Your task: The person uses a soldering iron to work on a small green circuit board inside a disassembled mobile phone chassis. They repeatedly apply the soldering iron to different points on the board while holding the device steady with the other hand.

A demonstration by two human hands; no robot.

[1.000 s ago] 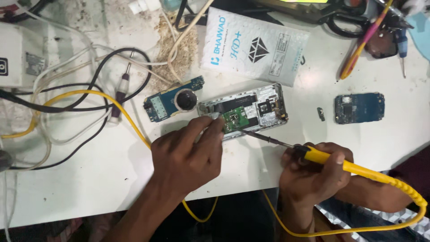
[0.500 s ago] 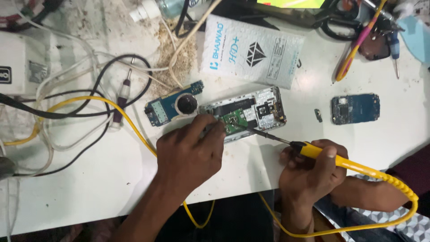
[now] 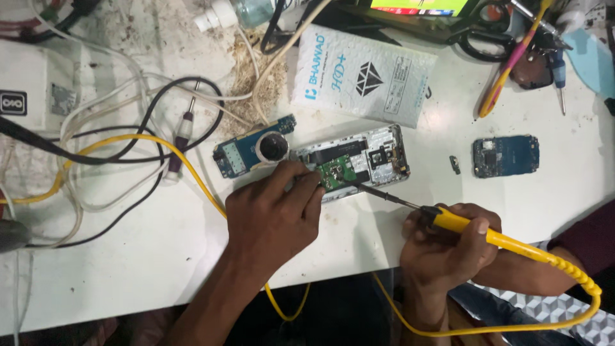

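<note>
Left hand [image 3: 272, 214] and forearm bare, without rings or watch. Right hand [image 3: 445, 247] bare; dark maroon sleeve [image 3: 592, 237] at right edge, blue jeans [image 3: 483, 304] below.

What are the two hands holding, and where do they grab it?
The right hand holds a soldering iron by its yellow handle, tip on the green board. The left hand presses its fingertips on the opened phone at its left end, steadying it.

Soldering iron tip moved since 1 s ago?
No. The soldering iron tip still rests on the green board in the opened phone; only the camera shifted.
</note>
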